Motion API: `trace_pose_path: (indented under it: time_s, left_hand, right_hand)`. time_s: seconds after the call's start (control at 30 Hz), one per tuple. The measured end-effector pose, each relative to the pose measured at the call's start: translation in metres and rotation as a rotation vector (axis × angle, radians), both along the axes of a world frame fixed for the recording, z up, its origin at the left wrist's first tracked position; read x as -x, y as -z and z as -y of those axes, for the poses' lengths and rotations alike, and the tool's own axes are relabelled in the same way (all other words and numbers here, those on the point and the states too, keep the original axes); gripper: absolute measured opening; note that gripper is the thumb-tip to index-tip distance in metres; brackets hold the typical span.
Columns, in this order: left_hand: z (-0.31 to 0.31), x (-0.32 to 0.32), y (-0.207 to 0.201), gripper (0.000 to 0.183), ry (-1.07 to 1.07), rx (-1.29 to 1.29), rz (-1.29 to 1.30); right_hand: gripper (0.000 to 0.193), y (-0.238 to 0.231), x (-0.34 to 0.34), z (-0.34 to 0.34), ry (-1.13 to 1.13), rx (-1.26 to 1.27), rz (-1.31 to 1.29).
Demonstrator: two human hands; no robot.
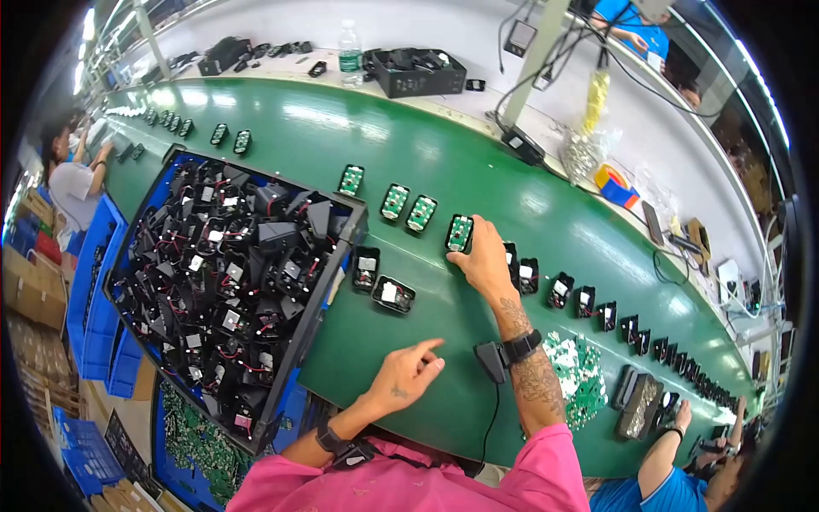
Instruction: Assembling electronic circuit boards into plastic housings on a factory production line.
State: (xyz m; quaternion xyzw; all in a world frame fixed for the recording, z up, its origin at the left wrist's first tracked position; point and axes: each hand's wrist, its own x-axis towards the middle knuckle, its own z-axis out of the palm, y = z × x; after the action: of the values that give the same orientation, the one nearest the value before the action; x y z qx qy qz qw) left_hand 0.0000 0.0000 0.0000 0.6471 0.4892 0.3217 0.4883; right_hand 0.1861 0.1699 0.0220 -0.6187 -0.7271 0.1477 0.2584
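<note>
My right hand point(485, 260) is closed on a small black plastic housing with a green circuit board point(461, 231) in it, thumb on the near edge and fingers on its right side. The housing is at the green tabletop. Near the table's front edge, my left hand point(403, 380) is open, index finger and thumb apart, holding nothing. Beyond it are two black housings without green boards, one upright point(366, 269) and one tilted sideways point(394, 294). Left of my right hand lie housings with green boards point(421, 212), point(395, 201) and one farther off point(351, 180).
A large black crate point(343, 243) heaped with black housings and wires stands at left. Loose green circuit boards point(580, 375) lie right of my right forearm. A row of black housings point(560, 290) runs rightward. Co-workers sit at both ends; a shelf with a bottle point(350, 55) lines the back.
</note>
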Motion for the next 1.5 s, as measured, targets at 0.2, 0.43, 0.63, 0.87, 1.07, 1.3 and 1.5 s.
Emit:
trace_pose_path:
  time_s: [0.2,0.43,0.63,0.87,1.07,1.3,1.5]
  left_hand:
    - [0.003,-0.002,0.002,0.035,0.044,-0.084,0.060]
    - [-0.002,0.012,-0.004,0.036,0.005,0.128,0.202]
    - [-0.015,0.016,-0.047,0.068,-0.046,0.402,0.799]
    - [-0.022,-0.001,-0.057,0.041,0.028,0.691,1.038]
    - [-0.015,0.000,-0.059,0.039,-0.026,0.847,1.023]
    - [-0.015,0.006,-0.071,0.042,0.069,0.799,1.017]
    - [-0.018,0.014,-0.084,0.066,0.216,0.453,0.696]
  right_hand:
    - [0.080,0.018,0.007,-0.017,0.029,-0.106,-0.052]
    - [0.077,-0.010,0.007,0.026,-0.012,-0.061,-0.144]
    - [0.078,-0.088,-0.002,0.135,-0.208,0.179,-0.217]
    - [0.069,-0.092,-0.002,0.162,-0.175,0.494,-0.677]
    - [0.062,-0.089,-0.006,0.169,-0.123,0.617,-0.862]
    - [0.067,-0.083,-0.007,0.171,-0.132,0.518,-0.771]
    - [0.081,-0.094,-0.006,0.186,-0.196,0.192,-0.382]
